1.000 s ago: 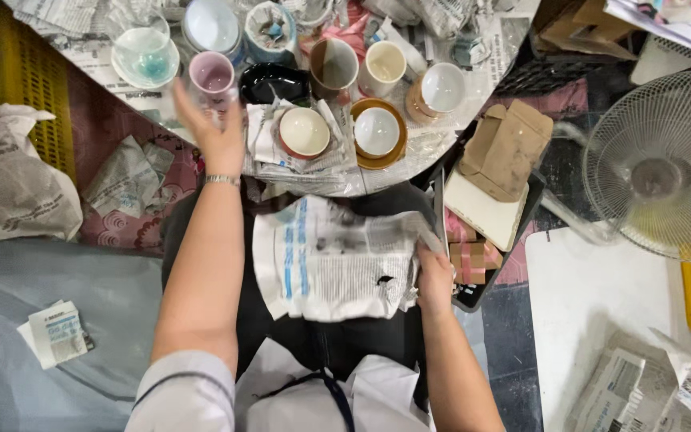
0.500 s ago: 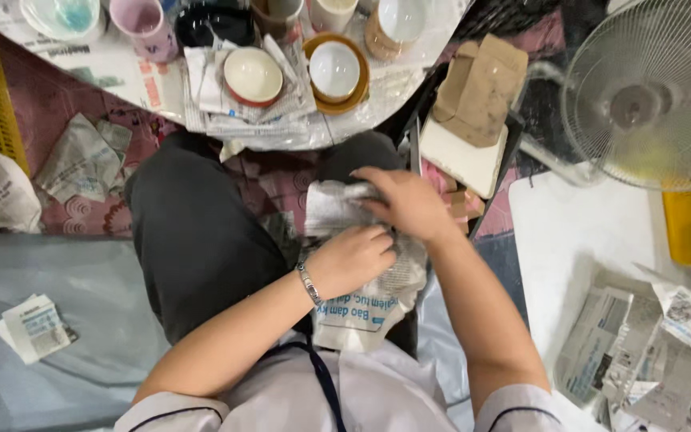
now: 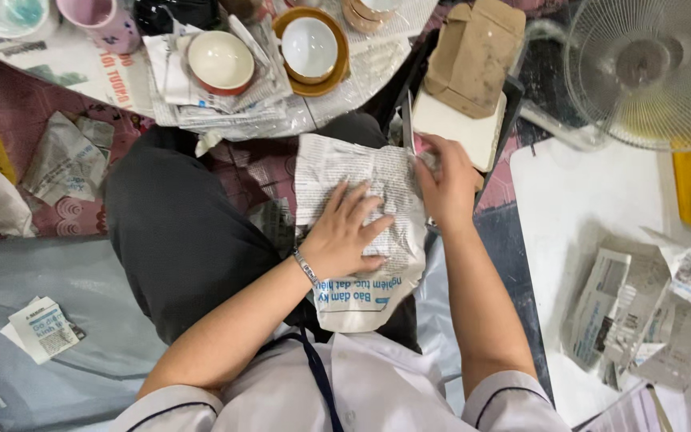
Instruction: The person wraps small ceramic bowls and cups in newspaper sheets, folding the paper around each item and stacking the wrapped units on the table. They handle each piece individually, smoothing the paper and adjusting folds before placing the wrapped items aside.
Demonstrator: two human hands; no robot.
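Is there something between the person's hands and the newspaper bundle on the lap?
Nothing visible does. The left hand lies flat on the newspaper bundle, and the right hand touches its upper right edge. No other object lies between either hand and the paper.

A crumpled sheet of newspaper [image 3: 365, 232] lies across the person's lap, over dark trousers. It is grey-white, densely printed with small text, with a band of large blue lettering along its edge toward 6 o'clock. The sheet is creased and bulges in the middle, running from 12 o'clock down to 6 o'clock. Its edge toward 3 o'clock is folded upward, and its corner toward 11 o'clock lies flat.
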